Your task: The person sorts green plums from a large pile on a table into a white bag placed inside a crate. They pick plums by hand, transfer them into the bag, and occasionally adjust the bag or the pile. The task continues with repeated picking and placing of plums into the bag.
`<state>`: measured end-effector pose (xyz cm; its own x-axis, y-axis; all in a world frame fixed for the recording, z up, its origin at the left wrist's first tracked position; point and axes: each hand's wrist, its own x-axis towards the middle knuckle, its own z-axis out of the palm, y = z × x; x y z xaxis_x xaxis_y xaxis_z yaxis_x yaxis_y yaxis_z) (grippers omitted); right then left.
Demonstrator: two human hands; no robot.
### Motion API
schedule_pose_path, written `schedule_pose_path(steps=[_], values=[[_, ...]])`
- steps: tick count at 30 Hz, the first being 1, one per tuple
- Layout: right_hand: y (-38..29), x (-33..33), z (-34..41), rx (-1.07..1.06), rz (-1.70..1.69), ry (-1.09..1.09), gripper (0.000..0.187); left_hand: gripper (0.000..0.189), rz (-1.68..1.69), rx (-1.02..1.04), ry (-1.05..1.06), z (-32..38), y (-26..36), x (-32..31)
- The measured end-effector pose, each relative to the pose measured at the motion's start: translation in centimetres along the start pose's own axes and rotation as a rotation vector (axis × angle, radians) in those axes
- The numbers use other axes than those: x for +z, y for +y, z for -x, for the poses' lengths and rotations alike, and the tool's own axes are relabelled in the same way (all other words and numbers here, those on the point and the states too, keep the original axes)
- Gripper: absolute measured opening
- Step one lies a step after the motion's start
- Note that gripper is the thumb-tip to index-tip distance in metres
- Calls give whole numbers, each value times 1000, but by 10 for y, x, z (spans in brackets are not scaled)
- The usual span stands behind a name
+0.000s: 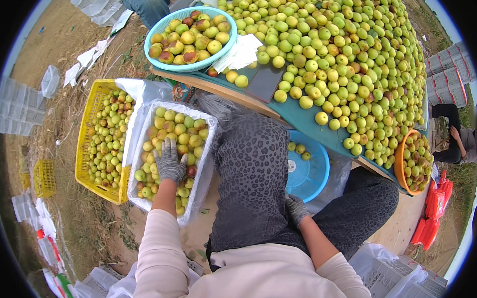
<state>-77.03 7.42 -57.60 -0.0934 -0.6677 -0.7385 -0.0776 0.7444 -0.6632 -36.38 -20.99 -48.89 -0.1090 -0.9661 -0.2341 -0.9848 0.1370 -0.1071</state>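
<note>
My left hand (169,162), in a grey knit glove, lies spread on the green and reddish jujube-like fruits (169,128) that fill a crate lined with white plastic (213,128). It does not grip any of them that I can see. My right hand (297,209), gloved too, rests against my patterned trousers beside a blue plastic basket (317,181) that holds a few fruits (300,148); its fingers are partly hidden by my leg. In front, a great heap of the same fruit (338,64) covers a table with a green cloth (301,118).
A yellow crate of fruit (81,156) stands left of the lined one. On the table are a light-blue basket of fruit (150,53), white papers (240,53), a dark flat panel (264,82) and an orange basket (399,170). A seated person (453,135) is at far right; another person's leg (148,7) shows above.
</note>
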Motion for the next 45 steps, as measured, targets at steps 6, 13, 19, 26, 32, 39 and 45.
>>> schedule_pose_path(steps=[6,13,19,26,32,39,45], values=[[-10,-3,3,21,-45,40,19,61,225,6,269,-32,12,-12],[-50,4,22,30,-162,97,22,64,-2,-72,-40,-99,50,-63],[-36,11,25,-65,-163,62,21,48,-200,-6,-172,-122,62,-64],[15,7,6,-207,-24,64,26,42,-100,-58,-119,-128,62,-56],[2,-4,14,-6,183,-111,48,69,-54,28,-129,-129,44,-59],[-11,4,23,-115,-66,-19,36,75,-123,250,-62,-133,35,-62],[-7,10,23,-136,-180,68,32,80,-113,271,-80,-132,29,-64]])
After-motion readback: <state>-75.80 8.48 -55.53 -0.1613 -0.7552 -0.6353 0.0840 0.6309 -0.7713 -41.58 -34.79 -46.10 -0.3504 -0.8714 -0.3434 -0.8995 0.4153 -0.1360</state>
